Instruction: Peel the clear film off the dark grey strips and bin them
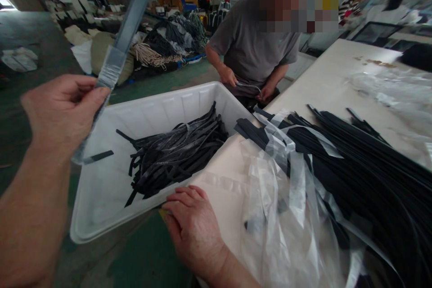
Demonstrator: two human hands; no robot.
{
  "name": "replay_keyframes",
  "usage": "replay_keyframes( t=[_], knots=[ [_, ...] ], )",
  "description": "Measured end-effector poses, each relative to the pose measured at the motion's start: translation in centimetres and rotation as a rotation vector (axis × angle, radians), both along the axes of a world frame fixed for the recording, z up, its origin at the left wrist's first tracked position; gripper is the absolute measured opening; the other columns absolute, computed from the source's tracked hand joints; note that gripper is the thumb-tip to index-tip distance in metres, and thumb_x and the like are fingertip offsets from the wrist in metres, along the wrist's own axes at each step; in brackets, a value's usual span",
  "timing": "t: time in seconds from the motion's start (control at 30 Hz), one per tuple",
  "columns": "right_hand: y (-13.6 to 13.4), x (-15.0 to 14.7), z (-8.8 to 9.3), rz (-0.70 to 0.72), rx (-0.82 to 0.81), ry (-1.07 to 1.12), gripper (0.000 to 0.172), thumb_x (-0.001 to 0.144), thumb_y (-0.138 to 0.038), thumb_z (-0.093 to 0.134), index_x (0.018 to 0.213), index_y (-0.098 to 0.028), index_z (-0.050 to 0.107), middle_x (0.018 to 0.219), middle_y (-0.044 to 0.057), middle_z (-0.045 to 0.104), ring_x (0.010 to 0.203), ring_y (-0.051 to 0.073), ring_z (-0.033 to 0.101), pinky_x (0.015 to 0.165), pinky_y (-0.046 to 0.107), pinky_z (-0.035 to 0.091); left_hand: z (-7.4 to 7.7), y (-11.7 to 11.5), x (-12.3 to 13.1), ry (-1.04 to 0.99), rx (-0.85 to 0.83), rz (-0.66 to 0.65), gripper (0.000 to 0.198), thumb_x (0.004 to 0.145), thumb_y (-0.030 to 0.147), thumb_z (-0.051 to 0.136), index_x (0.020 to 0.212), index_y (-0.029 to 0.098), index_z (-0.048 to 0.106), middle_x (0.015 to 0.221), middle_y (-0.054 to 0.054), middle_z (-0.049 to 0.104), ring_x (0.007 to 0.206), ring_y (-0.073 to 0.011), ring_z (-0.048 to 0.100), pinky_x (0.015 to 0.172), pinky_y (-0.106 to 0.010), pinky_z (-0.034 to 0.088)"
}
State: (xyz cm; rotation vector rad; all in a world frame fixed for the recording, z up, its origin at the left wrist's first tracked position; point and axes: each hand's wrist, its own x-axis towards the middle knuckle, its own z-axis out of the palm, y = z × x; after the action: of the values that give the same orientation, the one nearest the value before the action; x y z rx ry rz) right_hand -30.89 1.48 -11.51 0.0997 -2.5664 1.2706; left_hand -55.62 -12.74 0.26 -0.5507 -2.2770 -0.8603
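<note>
My left hand [64, 110] is closed, thumb against fingers, on a flat dark strip [135, 13] with clear film wrapped round part of it. The strip is raised at a slant above the left end of a white plastic tub [162, 99]. Bundled short black strips [182, 153] lie in the tub, and a single short strip [101, 156] shows near its left end. Against the near corner of the pale table [226, 175] lies my right hand [195, 227], fingers stretched toward the edge beside the tub rim. Nothing shows in it; its fingertips are partly hidden.
Long black strips [371, 166] and crumpled clear film [293, 216] cover the table's right side. Across the tub, another person [256, 45] holds a thin strip in both hands. Heaps of cord and dark material [168, 36] lie behind on the green floor.
</note>
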Motion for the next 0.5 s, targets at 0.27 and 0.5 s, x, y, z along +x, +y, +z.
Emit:
replay_keyframes(
  t=[0.27,0.5],
  knots=[
    [-0.2,0.0,-0.4,-0.008,-0.002,0.015,0.012,0.095,-0.021,0.059,0.098,-0.025,0.070,0.105,-0.001,0.075,0.109,0.016,0.061,0.106,0.033,0.037,-11.9,10.2,1.0,-0.454,-0.304,-0.409,0.038,0.096,0.046,0.046,0.112,0.019,0.069,0.094,-0.002,0.076,0.081,-0.0176,0.070,0.077,-0.029,0.056],
    [-0.4,-0.1,-1.8,-0.019,0.000,0.060,0.012,0.090,-0.022,0.063,0.099,-0.028,0.067,0.111,-0.004,0.075,0.111,0.017,0.062,0.109,0.032,0.035,-25.7,14.0,-2.5,-0.745,-0.725,-0.300,0.035,0.092,0.039,0.064,0.116,0.014,0.066,0.118,-0.013,0.068,0.106,-0.0260,0.066,0.093,-0.044,0.053]
  ],
)
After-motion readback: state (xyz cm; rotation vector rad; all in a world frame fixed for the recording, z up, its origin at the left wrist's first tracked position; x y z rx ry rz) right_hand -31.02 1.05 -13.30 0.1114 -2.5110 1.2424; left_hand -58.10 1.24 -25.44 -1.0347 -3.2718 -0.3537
